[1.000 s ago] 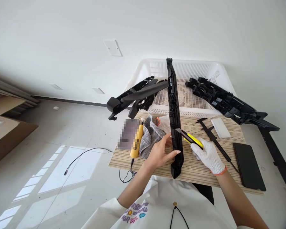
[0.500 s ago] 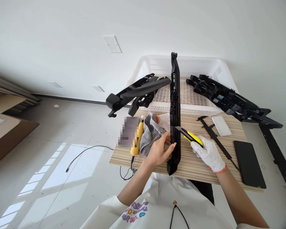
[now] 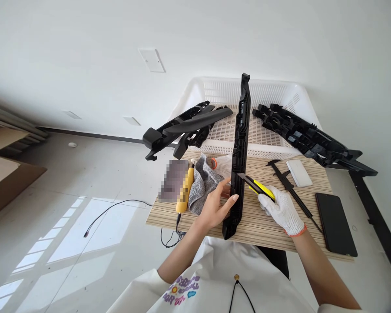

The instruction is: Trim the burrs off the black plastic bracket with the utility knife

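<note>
A long black plastic part (image 3: 240, 143) stands nearly upright over the striped wooden table (image 3: 267, 221), its top reaching over the white basket (image 3: 289, 98). My bare left hand (image 3: 216, 204) holds this part by its lower half. My right hand (image 3: 281, 210), in a white knit glove, grips a yellow utility knife (image 3: 257, 187). The knife's blade tip touches the part's right edge at mid-height.
More black plastic parts lie across the basket's left side (image 3: 185, 126) and right side (image 3: 313, 139). On the table are a grey cloth (image 3: 200, 184), a yellow tool (image 3: 184, 191), a black caliper (image 3: 291, 189), a white block (image 3: 299, 172) and a black phone (image 3: 336, 224). A cable (image 3: 114, 208) trails on the floor.
The black part has tilted: its top swung to the right and its bottom end to the left. Both hands stay on it, and the knife blade stays at its right edge.
</note>
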Demonstrator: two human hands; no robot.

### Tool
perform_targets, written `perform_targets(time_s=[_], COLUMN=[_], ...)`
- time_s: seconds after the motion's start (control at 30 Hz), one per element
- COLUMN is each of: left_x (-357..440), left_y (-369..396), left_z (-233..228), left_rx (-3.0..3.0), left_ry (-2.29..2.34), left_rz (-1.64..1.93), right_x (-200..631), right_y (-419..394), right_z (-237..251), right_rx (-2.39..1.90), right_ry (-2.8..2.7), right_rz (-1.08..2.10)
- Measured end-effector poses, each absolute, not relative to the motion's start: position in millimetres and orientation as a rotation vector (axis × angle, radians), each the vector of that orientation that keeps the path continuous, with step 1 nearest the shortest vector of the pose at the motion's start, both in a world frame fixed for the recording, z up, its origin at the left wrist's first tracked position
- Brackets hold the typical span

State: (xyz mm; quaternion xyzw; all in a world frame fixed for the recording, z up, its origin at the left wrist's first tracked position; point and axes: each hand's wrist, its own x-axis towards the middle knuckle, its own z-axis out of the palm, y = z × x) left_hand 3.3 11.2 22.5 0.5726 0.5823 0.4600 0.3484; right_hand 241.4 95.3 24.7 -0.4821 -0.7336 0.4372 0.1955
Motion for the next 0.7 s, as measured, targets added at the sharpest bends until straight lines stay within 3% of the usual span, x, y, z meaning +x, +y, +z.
perform_targets(time_s=[0.7], left_x=[12], left_y=[19], left_z=[31], left_rx=[0.894], left_ry=[1.042], left_rz=[1.331], right_x=[242], right_y=[94], right_z=[22], right_rx=[-1.333], right_ry=[-2.059], right_rz=[1.145])
